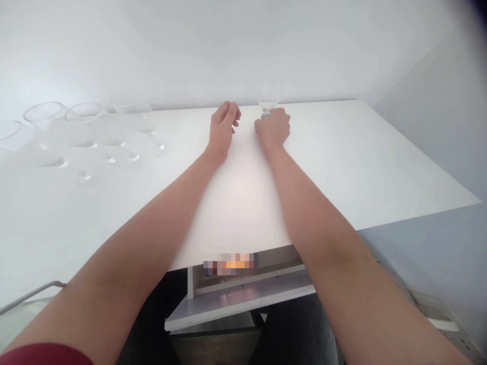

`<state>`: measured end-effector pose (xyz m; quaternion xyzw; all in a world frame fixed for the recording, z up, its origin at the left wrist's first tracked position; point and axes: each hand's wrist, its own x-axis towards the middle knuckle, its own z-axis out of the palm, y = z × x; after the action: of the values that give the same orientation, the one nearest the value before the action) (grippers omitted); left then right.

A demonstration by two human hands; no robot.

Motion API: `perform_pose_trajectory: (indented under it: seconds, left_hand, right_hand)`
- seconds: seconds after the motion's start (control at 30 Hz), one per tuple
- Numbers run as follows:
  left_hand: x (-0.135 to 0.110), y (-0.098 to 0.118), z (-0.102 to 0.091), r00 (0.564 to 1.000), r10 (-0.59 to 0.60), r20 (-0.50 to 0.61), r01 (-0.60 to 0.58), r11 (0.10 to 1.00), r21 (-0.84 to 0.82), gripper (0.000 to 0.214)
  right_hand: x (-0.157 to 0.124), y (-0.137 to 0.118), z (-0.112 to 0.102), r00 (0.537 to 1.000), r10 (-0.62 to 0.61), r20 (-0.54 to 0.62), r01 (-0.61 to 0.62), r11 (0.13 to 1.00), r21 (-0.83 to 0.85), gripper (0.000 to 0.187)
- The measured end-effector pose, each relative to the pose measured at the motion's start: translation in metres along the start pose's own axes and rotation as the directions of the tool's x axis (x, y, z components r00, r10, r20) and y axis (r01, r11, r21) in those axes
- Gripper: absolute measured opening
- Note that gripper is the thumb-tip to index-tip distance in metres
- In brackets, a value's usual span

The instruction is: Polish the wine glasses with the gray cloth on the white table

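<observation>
My right hand [274,128] is closed around the stem of a clear wine glass [269,96] near the back edge of the white tabletop [243,197]. The glass bowl rises above my fist against the pale wall; its base is hidden behind my hand. To the left of it, my left hand [224,121] is over the table with fingers loosely curled and a little apart. Nothing shows in it, and it does not touch the glass.
Several clear stemmed glasses, among them a front glass [43,137] and a rear glass [133,114], stand grouped on the left. Below the table's front edge is a pulled-out drawer [243,299] with a blurred-out item [231,264] inside. A wall [228,45] runs behind the table.
</observation>
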<state>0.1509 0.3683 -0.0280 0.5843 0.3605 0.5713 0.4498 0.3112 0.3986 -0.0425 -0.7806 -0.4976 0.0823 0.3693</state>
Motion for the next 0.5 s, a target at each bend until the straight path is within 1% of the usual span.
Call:
perform_pose_trajectory:
  seconds: [0.1, 0.13, 0.2, 0.23, 0.27, 0.3, 0.33, 0.37, 0.4, 0.43, 0.47, 0.5]
  left_hand:
    - [-0.011, 0.011, 0.009, 0.993, 0.107, 0.047, -0.113, 0.984, 0.136, 0.037]
    - [-0.017, 0.018, 0.013, 0.985, 0.152, 0.079, -0.165, 0.968, 0.189, 0.037]
    - [-0.033, 0.04, 0.023, 0.964, 0.203, 0.17, -0.246, 0.924, 0.293, 0.034]
    - [-0.045, 0.056, 0.028, 0.954, 0.189, 0.232, -0.261, 0.904, 0.338, 0.035]
    - [-0.059, 0.074, 0.033, 0.935, 0.14, 0.327, -0.265, 0.887, 0.378, 0.035]
    - [-0.078, 0.093, 0.036, 0.894, 0.072, 0.442, -0.28, 0.86, 0.427, 0.033]
    - [-0.099, 0.111, 0.038, 0.837, -0.013, 0.547, -0.31, 0.812, 0.494, 0.029]
    - [-0.123, 0.128, 0.037, 0.75, -0.116, 0.651, -0.347, 0.769, 0.537, 0.024]
    - [-0.149, 0.143, 0.034, 0.662, -0.198, 0.723, -0.391, 0.732, 0.558, 0.018]
    - [-0.175, 0.154, 0.028, 0.601, -0.242, 0.762, -0.435, 0.701, 0.565, 0.012]
    - [-0.2, 0.16, 0.019, 0.559, -0.289, 0.777, -0.445, 0.686, 0.576, 0.01]
    - [-0.223, 0.163, 0.009, 0.499, -0.358, 0.789, -0.413, 0.703, 0.58, 0.011]
  right_hand:
    - [-0.007, -0.006, -0.006, 0.997, 0.078, -0.022, -0.079, 0.997, -0.013, 0.034]
    - [-0.008, -0.008, -0.008, 0.997, 0.077, -0.02, -0.077, 0.997, -0.009, 0.033]
    - [-0.01, -0.01, -0.01, 0.997, 0.08, 0.002, -0.08, 0.997, 0.011, 0.027]
    - [-0.01, -0.01, -0.01, 0.996, 0.089, 0.021, -0.089, 0.996, 0.023, 0.022]
    - [-0.01, -0.01, -0.01, 0.995, 0.096, 0.036, -0.097, 0.995, 0.034, 0.02]
    - [-0.01, -0.01, -0.01, 0.994, 0.1, 0.044, -0.102, 0.994, 0.042, 0.02]
    - [-0.01, -0.01, -0.009, 0.994, 0.101, 0.041, -0.103, 0.993, 0.05, 0.022]
    - [-0.01, -0.009, -0.009, 0.995, 0.096, 0.031, -0.098, 0.994, 0.058, 0.026]
    - [-0.01, -0.009, -0.008, 0.996, 0.091, 0.018, -0.092, 0.994, 0.065, 0.029]
    - [-0.01, -0.008, -0.007, 0.996, 0.085, 0.011, -0.085, 0.994, 0.07, 0.031]
    - [-0.01, -0.008, -0.006, 0.997, 0.082, 0.012, -0.082, 0.994, 0.073, 0.031]
    - [-0.01, -0.008, -0.005, 0.997, 0.078, 0.019, -0.079, 0.994, 0.074, 0.029]
